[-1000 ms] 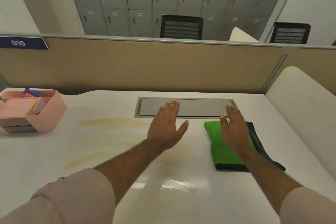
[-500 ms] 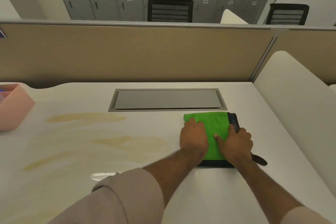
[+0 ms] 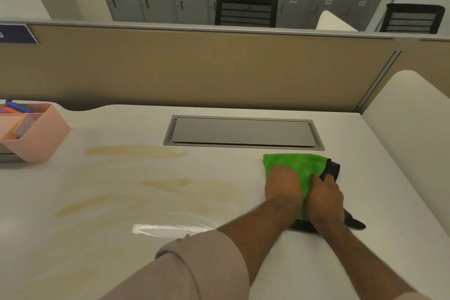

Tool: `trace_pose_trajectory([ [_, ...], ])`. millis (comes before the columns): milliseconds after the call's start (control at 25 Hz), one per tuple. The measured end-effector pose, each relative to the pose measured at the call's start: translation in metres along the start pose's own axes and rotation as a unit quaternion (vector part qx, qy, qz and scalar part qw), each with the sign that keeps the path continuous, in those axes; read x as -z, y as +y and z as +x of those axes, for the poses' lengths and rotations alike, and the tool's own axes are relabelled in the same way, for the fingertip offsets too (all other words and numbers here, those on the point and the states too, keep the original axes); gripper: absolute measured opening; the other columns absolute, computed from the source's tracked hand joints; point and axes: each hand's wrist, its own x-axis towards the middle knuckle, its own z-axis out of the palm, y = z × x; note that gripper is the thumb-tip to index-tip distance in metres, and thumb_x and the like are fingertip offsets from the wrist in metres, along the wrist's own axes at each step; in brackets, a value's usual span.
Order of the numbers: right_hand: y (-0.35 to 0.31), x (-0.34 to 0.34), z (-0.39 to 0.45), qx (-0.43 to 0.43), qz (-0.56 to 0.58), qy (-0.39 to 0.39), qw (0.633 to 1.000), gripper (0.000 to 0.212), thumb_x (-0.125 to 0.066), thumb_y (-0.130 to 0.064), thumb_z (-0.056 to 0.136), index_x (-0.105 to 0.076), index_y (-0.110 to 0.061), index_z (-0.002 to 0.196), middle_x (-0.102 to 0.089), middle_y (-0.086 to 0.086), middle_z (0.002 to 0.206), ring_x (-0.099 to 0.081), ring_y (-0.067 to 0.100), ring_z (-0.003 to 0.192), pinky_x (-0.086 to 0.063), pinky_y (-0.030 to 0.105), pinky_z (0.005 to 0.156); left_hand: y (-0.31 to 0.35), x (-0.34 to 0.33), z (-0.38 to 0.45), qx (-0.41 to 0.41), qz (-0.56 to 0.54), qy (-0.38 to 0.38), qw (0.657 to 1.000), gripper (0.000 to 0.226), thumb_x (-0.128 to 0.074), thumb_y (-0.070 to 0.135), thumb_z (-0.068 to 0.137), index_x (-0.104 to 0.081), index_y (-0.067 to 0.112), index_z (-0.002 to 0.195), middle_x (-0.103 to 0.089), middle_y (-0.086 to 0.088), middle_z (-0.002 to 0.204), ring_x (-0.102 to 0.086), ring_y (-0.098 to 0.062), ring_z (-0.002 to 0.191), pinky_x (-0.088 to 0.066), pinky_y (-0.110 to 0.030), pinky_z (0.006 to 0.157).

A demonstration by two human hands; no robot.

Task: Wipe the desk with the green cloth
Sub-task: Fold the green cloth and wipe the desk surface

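A folded green cloth with a black underside lies on the white desk, right of centre, just in front of the grey cable hatch. My left hand presses on its left half with fingers curled into the fabric. Over the right half, my right hand closes on the cloth's edge, where the black layer bunches up. Yellowish smeared stains run across the desk to the left of the cloth. A wet glossy patch shines near my left forearm.
A pink desk organiser holding pens and notes stands at the far left. The grey hatch is set flush in the desk. A beige partition closes the back, and a white curved panel borders the right side.
Both hands came down from hovering onto the green cloth and now grip it tighter, bunching its right edge. The view has shifted, bringing the organiser back in at left.
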Motion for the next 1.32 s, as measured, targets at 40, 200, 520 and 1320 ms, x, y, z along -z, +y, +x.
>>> trace_pose_trajectory([
  [40, -0.005, 0.0, -0.003, -0.006, 0.023, -0.002, 1.0, 0.011, -0.04, -0.011, 0.089, -0.047, -0.005, 0.084, -0.05, 0.021, 0.097, -0.05, 0.037, 0.084, -0.043, 0.042, 0.076, -0.006, 0.0, -0.003, -0.011, 0.014, 0.002, 1.0, 0.021, -0.049, 0.001, 0.093, -0.057, -0.001, 0.112, -0.057, -0.019, 0.121, -0.055, -0.031, 0.112, -0.046, -0.038, 0.092],
  [200, -0.028, 0.0, -0.003, 0.016, -0.004, -0.022, 1.0, 0.029, -0.046, -0.004, 0.084, -0.055, -0.002, 0.111, -0.051, 0.024, 0.111, -0.053, 0.043, 0.095, -0.045, 0.045, 0.084, -0.039, 0.017, -0.01, -0.018, 0.011, 0.013, 1.0, 0.024, -0.047, -0.005, 0.09, -0.061, -0.002, 0.11, -0.058, -0.02, 0.118, -0.058, -0.034, 0.108, -0.05, -0.042, 0.088],
  [520, -0.169, -0.02, -0.013, 0.085, 0.12, 0.0, 0.989, 0.037, -0.046, -0.001, 0.083, -0.056, -0.002, 0.119, -0.05, 0.023, 0.121, -0.052, 0.044, 0.104, -0.043, 0.044, 0.09, -0.158, 0.104, -0.026, 0.031, 0.036, 0.098, 0.994, 0.027, -0.045, -0.007, 0.088, -0.061, 0.0, 0.109, -0.056, -0.019, 0.118, -0.057, -0.034, 0.108, -0.049, -0.042, 0.087],
  [1320, -0.395, 0.044, -0.024, 0.218, 0.176, -0.021, 0.96, 0.038, -0.04, 0.005, 0.083, -0.062, 0.001, 0.114, -0.061, 0.019, 0.119, -0.059, 0.034, 0.104, -0.047, 0.032, 0.076, -0.294, 0.16, -0.074, 0.063, -0.342, 0.335, 0.876, 0.049, -0.053, 0.018, 0.073, -0.054, 0.013, 0.122, -0.056, -0.003, 0.114, -0.051, -0.012, 0.103, -0.048, -0.033, 0.088],
])
